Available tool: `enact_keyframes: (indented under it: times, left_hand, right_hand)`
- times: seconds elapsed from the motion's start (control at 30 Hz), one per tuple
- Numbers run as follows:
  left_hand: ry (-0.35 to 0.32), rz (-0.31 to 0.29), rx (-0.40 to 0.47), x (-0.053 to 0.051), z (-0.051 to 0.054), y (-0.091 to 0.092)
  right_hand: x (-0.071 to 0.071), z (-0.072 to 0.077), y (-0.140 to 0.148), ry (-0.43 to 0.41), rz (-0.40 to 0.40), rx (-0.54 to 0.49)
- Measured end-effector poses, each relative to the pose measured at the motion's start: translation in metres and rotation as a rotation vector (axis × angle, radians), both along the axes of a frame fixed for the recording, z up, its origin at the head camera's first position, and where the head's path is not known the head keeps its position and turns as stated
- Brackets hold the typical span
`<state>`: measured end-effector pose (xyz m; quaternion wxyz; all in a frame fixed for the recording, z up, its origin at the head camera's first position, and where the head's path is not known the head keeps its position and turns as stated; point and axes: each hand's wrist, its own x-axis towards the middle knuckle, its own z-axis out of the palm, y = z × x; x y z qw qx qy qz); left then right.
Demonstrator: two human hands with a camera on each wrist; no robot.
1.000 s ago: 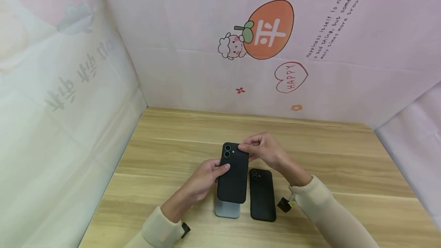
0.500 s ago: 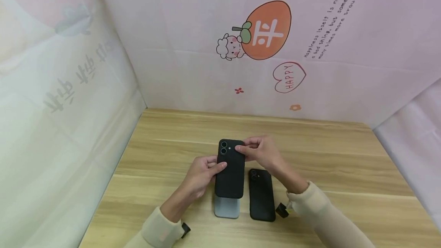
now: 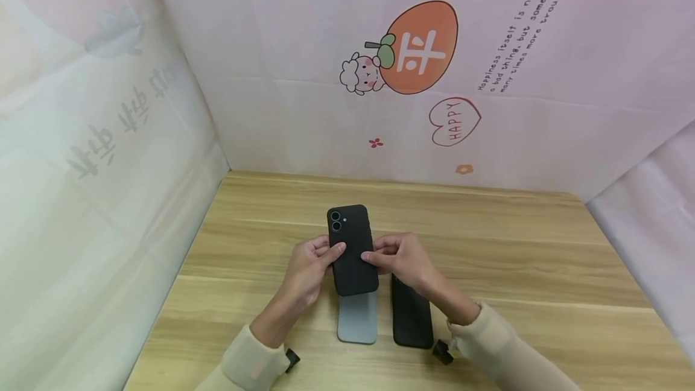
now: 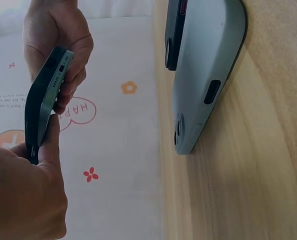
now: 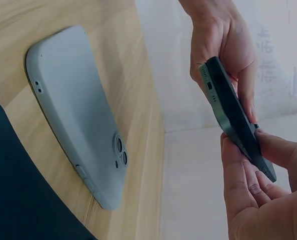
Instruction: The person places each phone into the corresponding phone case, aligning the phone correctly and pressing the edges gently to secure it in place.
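Both hands hold a phone in a black case (image 3: pixel 353 258) raised above the table, its back and twin camera rings facing up. My left hand (image 3: pixel 309 267) pinches its left edge, thumb on the back. On the opposite edge, my right hand (image 3: pixel 402 258) pinches the lower half, thumb also on the back. Bottom port and speaker holes show on the held phone (image 4: pixel 51 87) in the left wrist view. Beneath it lies a light grey-blue phone case (image 3: pixel 357 321), partly covered in the head view; the right wrist view shows its camera openings. Whether it contains a phone is unclear.
Another black phone or phone case (image 3: pixel 412 321) lies right of the grey one, its top hidden by the right hand. The wooden table (image 3: pixel 244 246) meets a printed cloth backdrop (image 3: pixel 304 107) behind, with more cloth at the left and right.
The held phone has moved left and away from the body, tilting slightly. My right hand has slid from its top corner down the right edge. More of the grey case shows.
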<state>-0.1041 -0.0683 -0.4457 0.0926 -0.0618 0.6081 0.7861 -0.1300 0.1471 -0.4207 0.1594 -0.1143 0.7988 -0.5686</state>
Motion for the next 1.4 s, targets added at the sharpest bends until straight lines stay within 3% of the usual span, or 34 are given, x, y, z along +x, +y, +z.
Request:
enact_keyframes:
  times: [0.1,0.23,0.67,0.8,0.9,1.1,1.3,1.4]
  left_hand:
    - [-0.008,-0.017,0.008,0.000,0.001,-0.002]
    - [-0.022,-0.093,0.050,0.000,0.003,-0.006]
    - [-0.067,-0.436,0.126,0.000,0.004,-0.024]
    - [-0.027,-0.474,0.106,0.002,0.003,-0.022]
    - [-0.003,-0.429,0.112,0.004,0.004,-0.021]
    - [0.001,-0.298,0.161,0.006,0.006,-0.020]
    - [-0.023,-0.170,0.292,0.007,0.009,-0.019]
    - [-0.023,-0.141,0.341,0.007,0.010,-0.017]
  right_hand:
    - [0.001,0.000,0.001,0.022,0.026,0.005]
    - [-0.001,0.005,0.004,0.047,0.091,0.019]
    - [-0.010,0.030,0.022,0.157,0.514,0.202]
    - [-0.011,0.037,0.023,0.194,0.564,0.248]
    - [-0.011,0.038,0.024,0.229,0.503,0.250]
    - [-0.012,0.031,0.026,0.289,0.292,0.233]
    - [-0.011,0.027,0.031,0.178,0.118,0.182]
    - [-0.011,0.025,0.032,0.102,0.038,0.110]
